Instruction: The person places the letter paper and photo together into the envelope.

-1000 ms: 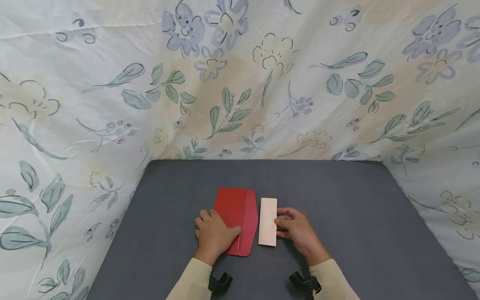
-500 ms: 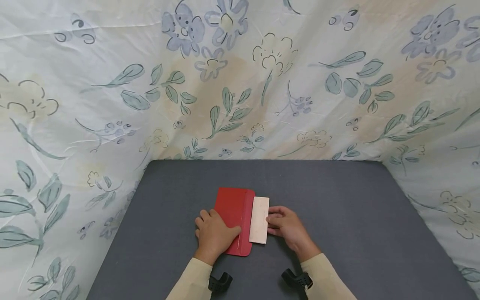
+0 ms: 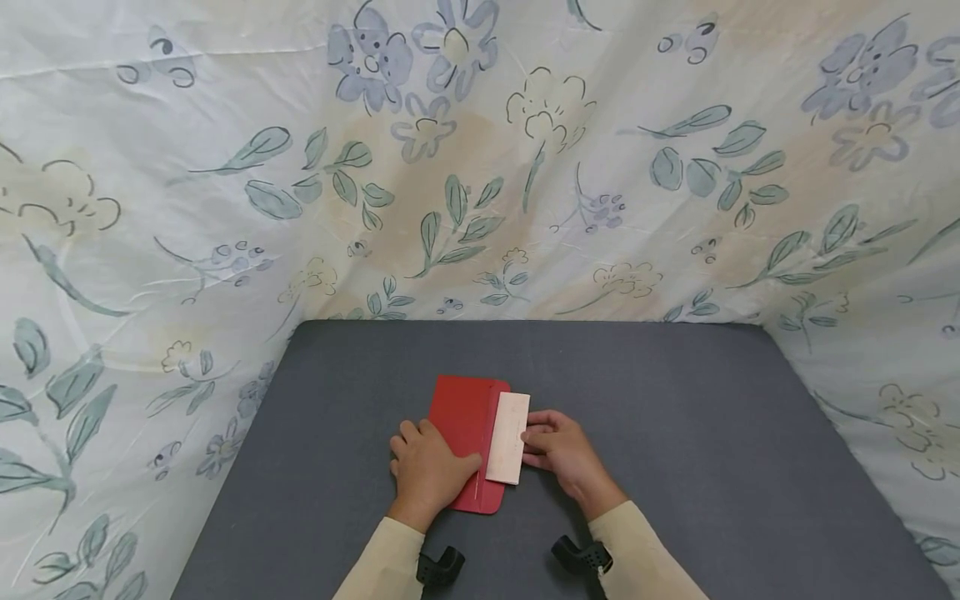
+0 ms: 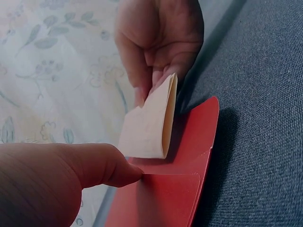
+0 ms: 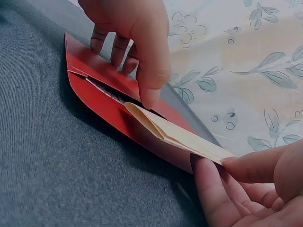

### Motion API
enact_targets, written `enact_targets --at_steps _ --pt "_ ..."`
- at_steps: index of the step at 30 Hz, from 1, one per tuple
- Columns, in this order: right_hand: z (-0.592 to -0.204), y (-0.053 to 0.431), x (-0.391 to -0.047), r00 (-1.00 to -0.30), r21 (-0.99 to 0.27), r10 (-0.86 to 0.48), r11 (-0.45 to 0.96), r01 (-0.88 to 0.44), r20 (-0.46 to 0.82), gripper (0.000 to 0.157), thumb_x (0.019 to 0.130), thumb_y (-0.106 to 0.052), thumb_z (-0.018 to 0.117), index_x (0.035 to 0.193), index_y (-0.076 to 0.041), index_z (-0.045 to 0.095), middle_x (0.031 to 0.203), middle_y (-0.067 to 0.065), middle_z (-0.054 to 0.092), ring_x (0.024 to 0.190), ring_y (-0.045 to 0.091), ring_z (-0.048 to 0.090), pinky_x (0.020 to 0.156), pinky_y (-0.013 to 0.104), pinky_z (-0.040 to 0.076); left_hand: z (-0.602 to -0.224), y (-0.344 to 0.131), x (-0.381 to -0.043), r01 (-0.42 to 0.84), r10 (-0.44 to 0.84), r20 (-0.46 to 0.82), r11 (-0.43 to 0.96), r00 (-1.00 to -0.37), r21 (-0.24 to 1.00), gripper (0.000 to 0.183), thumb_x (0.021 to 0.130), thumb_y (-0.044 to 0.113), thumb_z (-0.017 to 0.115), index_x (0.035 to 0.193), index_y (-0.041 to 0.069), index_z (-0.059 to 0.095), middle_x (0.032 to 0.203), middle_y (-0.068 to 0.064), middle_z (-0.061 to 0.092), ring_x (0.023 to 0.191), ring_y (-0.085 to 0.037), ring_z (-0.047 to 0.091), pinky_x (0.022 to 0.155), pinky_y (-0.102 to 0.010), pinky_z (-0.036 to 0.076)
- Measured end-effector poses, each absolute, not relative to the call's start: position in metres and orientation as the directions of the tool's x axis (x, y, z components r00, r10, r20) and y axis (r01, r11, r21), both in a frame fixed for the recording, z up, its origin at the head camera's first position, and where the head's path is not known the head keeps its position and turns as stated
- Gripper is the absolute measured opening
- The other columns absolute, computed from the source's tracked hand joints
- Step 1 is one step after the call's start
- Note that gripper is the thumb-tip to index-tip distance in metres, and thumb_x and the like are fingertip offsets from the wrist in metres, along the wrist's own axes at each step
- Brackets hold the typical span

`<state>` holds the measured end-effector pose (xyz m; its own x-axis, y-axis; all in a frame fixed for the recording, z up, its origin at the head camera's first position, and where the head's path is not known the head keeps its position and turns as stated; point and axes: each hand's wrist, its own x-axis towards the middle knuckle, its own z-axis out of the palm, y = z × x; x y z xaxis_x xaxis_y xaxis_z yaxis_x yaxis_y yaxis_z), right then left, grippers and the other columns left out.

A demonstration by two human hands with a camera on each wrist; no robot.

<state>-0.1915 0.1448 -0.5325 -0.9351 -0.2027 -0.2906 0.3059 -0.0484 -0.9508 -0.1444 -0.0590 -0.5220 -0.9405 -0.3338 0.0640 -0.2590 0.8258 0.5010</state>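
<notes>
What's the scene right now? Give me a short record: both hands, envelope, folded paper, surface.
Left hand: holds the red envelope, thumb at its mouth
Right hand: pinches the folded paper by its outer edge
Paper position: over the open flap, outside the pocket
Envelope position: lying on the gray surface, mouth slightly open, flap toward the right hand
Background: flower-patterned cloth beyond the surface
</notes>
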Motion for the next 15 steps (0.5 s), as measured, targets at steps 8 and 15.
enact_targets --at_steps 8,15 --pt "-0.534 0.138 -0.195 -0.941 -0.952 -0.183 -0.059 0.300 -0.285 0.034 0.088 0.001 0.062 0.120 0.005 0.051 0.099 0.020 0.060 0.084 0.028 0.065 0.071 0.041 0.055 -0.522 -0.060 -0.145 -0.262 -0.329 0.049 0.827 -0.943 0.498 0.089 0.060 0.051 0.078 0.118 -0.008 0.047 0.104 -0.019 0.040 0.097 -0.034 0.039 0.068 -0.054 0.041" --pt "-0.533 0.133 -0.196 -0.944 -0.951 -0.166 -0.075 0.300 -0.285 0.033 0.089 0.001 0.061 0.120 0.005 0.050 0.101 0.021 0.059 0.085 0.028 0.065 0.071 0.040 0.055 -0.524 -0.061 -0.147 -0.253 -0.327 0.067 0.831 -0.943 0.495 0.087 0.059 0.051 0.078 0.116 -0.007 0.049 0.103 -0.019 0.040 0.096 -0.033 0.039 0.067 -0.053 0.041"
